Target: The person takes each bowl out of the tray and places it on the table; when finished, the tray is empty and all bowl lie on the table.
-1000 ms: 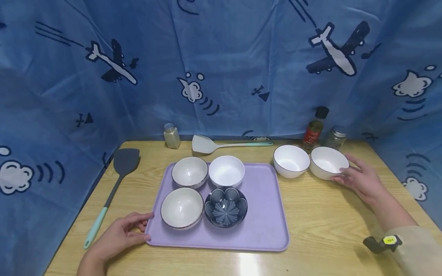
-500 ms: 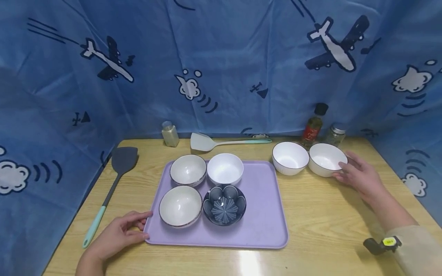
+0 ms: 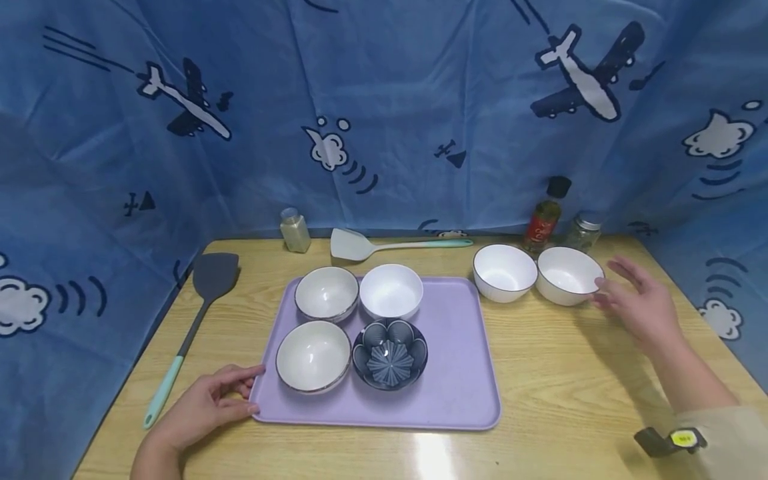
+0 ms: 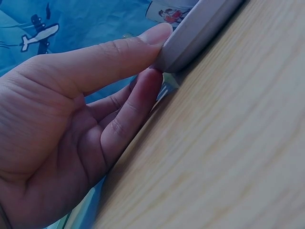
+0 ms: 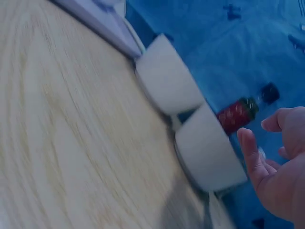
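Observation:
My left hand (image 3: 201,408) pinches the left rim of a lilac tray (image 3: 459,373); in the left wrist view the thumb and a fingertip meet at the tray edge (image 4: 200,38). On the tray sit two cream bowls, one behind (image 3: 327,293) and one in front (image 3: 314,357), plus a white bowl (image 3: 391,292) and a dark blue flower-patterned bowl (image 3: 390,357). My right hand (image 3: 645,310), fingers spread and holding nothing, is just right of a dark-rimmed white bowl (image 3: 567,277). Beside it stands a matching white bowl (image 3: 505,273), near the tray's back right corner.
A grey spatula (image 3: 216,277) lies at the left, and a white spatula (image 3: 354,245) lies behind the tray. A spice jar (image 3: 295,233) stands at the back. A red-labelled bottle (image 3: 542,223) and another jar (image 3: 582,233) stand behind the right bowls. Blue curtain (image 3: 384,120) surrounds the table.
My right hand has let go of the far right white bowl and drawn slightly right, its fingers opening. The left hand keeps its hold on the tray. The view has shifted slightly.

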Tool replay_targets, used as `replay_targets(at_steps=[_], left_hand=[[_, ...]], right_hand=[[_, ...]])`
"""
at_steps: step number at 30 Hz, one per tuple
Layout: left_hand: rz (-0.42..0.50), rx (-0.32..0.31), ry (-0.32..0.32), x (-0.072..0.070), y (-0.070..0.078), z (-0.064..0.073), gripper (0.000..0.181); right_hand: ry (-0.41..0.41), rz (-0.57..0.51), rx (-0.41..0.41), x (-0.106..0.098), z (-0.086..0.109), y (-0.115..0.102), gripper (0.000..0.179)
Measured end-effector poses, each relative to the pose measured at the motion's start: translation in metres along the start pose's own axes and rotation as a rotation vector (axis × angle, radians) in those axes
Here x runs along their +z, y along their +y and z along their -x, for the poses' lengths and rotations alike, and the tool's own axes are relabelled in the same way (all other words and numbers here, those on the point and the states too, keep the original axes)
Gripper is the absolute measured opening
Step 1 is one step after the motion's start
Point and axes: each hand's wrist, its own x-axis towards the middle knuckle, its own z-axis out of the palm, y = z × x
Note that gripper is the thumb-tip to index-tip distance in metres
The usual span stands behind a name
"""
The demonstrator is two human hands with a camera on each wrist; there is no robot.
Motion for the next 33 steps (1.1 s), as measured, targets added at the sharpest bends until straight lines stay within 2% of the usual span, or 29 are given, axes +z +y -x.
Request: replay_targets(at_steps=[2,3,6,9,12,18,22,30,33], left_hand=[[-0.002,0.003,-0.001,0.000,-0.001,0.000,0.063],[-0.004,0.005,0.001,0.000,-0.001,0.000,0.063],[-0.005,-0.009,0.004,0.000,-0.001,-0.001,0.063],[-0.012,-0.002,0.002,-0.001,0.001,-0.001,0.063],[-0.007,-0.004,0.002,-0.001,0.002,-0.001,0.063],[0.004,-0.010,0.002,0.000,-0.001,0.000,0.063],[0.001,-0.012,0.003,-0.001,0.000,0.000,0.063],[0.003,-0.026,-0.004,0.000,0.001,0.000,0.063],[0.017,-0.033,-0.003,0.000,0.001,0.000,0.063]], right_hand=[[-0.014,-0.003,-0.035,0.009,0.006,-0.003,0.079],[-0.031,-0.017,-0.046,0.019,0.016,-0.012,0.076],[-0.097,-0.054,-0.095,0.036,0.027,-0.019,0.072],[-0.185,-0.079,-0.126,0.052,0.033,-0.021,0.069],[-0.257,-0.057,-0.137,0.066,0.035,-0.022,0.063],[-0.342,0.094,-0.109,0.096,0.038,-0.025,0.062],[-0.408,0.150,-0.082,0.116,0.040,-0.024,0.061],[-0.545,0.140,-0.019,0.158,0.036,-0.016,0.059],[-0.570,0.131,-0.009,0.172,0.033,-0.012,0.060]])
